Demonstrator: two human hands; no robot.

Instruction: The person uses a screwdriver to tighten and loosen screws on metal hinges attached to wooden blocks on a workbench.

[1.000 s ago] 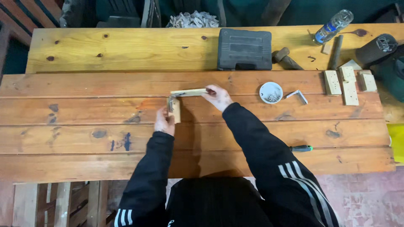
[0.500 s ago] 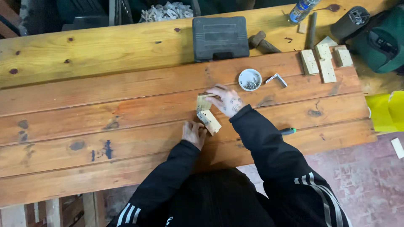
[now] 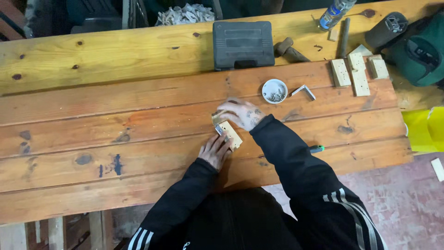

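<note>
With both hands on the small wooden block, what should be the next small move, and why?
Probably steady the wooden block flat on the workbench before anything else. The left hand holds its near end and the right hand covers its far end, where a second wood piece seems to meet it; that joint is blurred. The white dish of screws sits beyond the right hand.

You wear a black track jacket with long sleeves that reach your wrists. White stripes run down each upper sleeve near the shoulder. Your left hand (image 3: pixel 215 150) is bare, and your right hand (image 3: pixel 243 115) is bare with dark markings across its back.
</note>
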